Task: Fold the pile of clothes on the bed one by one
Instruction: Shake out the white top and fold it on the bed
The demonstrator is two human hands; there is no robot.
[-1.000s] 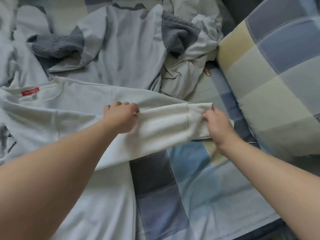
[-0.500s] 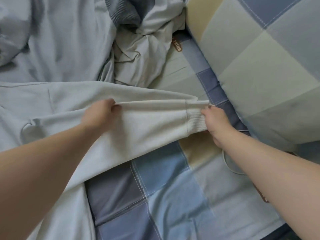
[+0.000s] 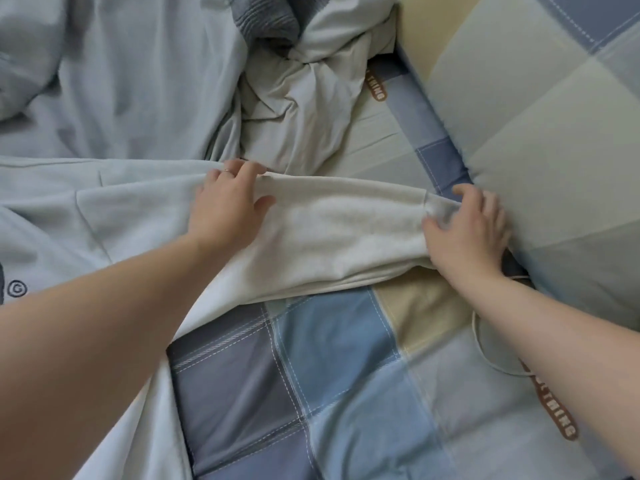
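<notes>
A person's left hand point(image 3: 228, 206) now lies palm-down on the sleeve point(image 3: 339, 233) of a pale grey cotton sweatshirt point(image 3: 104, 209), its grip spread flat. Half a second earlier that hand held the sleeve pinched in a curled fist, lifted off the bed. The right hand point(image 3: 467, 230), against the blue, yellow and green checked pillow point(image 3: 554, 150), still has its grip pinching the ribbed cuff point(image 3: 438, 209) between thumb and forefinger, the other fingers fanned out. The sleeve runs leftward from the pillow's edge over the checked bedsheet point(image 3: 311, 375). The crumpled pile of grey clothes point(image 3: 304, 91) lies left of the pillow, beyond the sleeve. A © mark point(image 3: 17, 289) shows on the sweatshirt, far from the pillow. A brown patch point(image 3: 375, 86) beside the pillow and a second brown patch point(image 3: 556, 412) below it each show the letters "THING".
</notes>
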